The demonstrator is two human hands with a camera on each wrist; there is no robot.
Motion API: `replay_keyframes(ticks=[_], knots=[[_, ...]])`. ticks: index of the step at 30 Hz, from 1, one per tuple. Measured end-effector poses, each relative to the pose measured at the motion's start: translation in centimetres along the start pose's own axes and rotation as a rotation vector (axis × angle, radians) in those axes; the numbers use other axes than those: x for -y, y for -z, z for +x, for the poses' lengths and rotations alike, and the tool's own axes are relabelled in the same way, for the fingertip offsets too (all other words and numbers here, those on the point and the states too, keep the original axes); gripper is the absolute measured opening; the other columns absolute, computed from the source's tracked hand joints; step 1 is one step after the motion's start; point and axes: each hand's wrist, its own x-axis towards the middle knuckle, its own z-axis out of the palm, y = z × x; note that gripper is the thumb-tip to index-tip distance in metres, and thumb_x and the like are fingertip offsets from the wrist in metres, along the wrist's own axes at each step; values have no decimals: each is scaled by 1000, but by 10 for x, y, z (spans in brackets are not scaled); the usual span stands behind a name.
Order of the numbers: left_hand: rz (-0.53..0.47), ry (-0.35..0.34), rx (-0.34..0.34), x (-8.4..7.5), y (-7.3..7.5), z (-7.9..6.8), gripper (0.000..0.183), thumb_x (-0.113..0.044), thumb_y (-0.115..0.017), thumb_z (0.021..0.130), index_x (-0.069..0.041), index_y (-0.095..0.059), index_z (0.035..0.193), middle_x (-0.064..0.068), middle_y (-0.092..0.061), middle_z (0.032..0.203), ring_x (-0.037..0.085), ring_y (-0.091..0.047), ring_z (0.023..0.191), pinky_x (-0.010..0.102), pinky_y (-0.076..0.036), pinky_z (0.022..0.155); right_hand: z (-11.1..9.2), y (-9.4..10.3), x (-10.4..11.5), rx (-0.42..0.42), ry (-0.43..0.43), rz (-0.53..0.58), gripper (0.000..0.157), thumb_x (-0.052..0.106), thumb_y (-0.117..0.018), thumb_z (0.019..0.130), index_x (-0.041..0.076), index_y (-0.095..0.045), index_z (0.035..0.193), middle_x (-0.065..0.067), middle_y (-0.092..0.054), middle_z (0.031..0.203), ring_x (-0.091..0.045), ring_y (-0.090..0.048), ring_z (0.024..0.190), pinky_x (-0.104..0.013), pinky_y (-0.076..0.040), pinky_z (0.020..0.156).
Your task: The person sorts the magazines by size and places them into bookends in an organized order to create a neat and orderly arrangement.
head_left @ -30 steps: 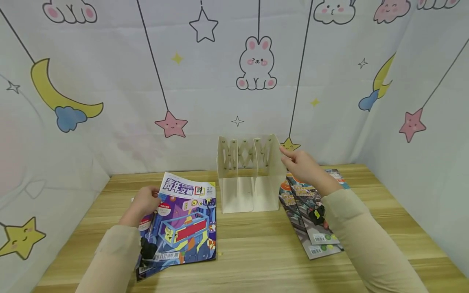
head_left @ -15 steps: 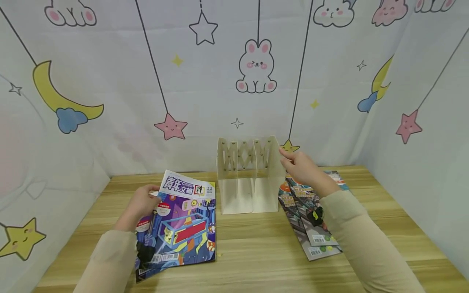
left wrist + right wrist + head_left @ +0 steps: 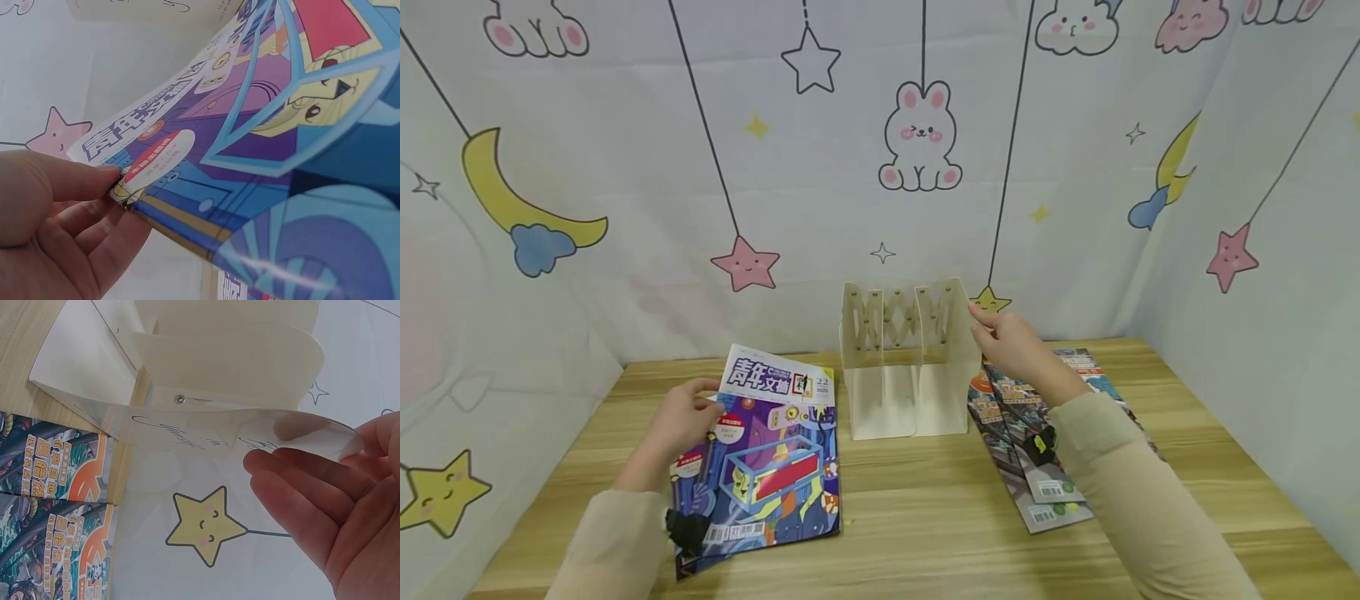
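My left hand (image 3: 681, 421) pinches the left edge of a purple and blue magazine (image 3: 782, 475), thumb on the cover and fingers beneath. In the left wrist view the magazine (image 3: 262, 137) bends up from that edge. A similar magazine (image 3: 688, 471) lies partly hidden under it. To the right stands a cream expandable book rack (image 3: 942, 400) with upright dividers and a lattice back. My right hand (image 3: 1018, 350) holds the upper edge of its right end panel; in the right wrist view this panel (image 3: 187, 428) bears black script, with several fingers extended along its outer side.
Two overlapping dark comic-style magazines (image 3: 1045, 467) lie right of the rack, beneath my right forearm. A white cloth (image 3: 820, 167) printed with stars and a rabbit hangs behind the wooden table (image 3: 910, 525).
My left hand has shifted slightly left and lifted the top magazine's left edge, so more of the lower one shows. My right hand stays at the rack's panel.
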Motion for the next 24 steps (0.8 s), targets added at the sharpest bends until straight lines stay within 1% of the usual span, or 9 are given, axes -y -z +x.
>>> replay_keyframes(ticks=[2,9,16,19,24], knots=[[3,-5,-6,-1,1,-3,43,-14,-47,98,5,-39,135,34,-58,113,25,-66,77,36,-56,61,0,0,0,0,4,-5,50,27,-34,102,18,-22,150,-1,-41,45,-13,-23,37,-24,-27,36],[8,-15,-27,-3,3,-11,45,-16,-50,98,2,-39,137,31,-60,113,24,-66,77,41,-57,67,-1,-1,-1,-3,8,-5,51,28,-34,102,18,-21,150,-1,-39,45,-13,-24,37,-24,-28,37],[-28,-39,-33,-7,5,-17,44,-13,-48,98,2,-38,137,31,-61,112,24,-66,76,37,-57,63,0,-1,-3,-12,14,3,50,27,-35,103,18,-22,150,-1,-40,46,-13,-24,37,-24,-28,36],[-44,-37,-22,-9,7,-20,45,-14,-48,98,2,-36,139,31,-61,111,24,-67,74,36,-57,62,1,-2,-4,-15,18,9,49,27,-35,103,18,-23,150,-2,-41,46,-13,-24,37,-25,-29,36],[-57,-38,-23,-11,8,-25,45,-16,-47,99,1,-35,139,30,-62,111,23,-66,74,36,-57,61,0,-2,-4,-17,15,8,49,28,-35,103,18,-23,150,-3,-42,47,-13,-25,37,-25,-29,36]])
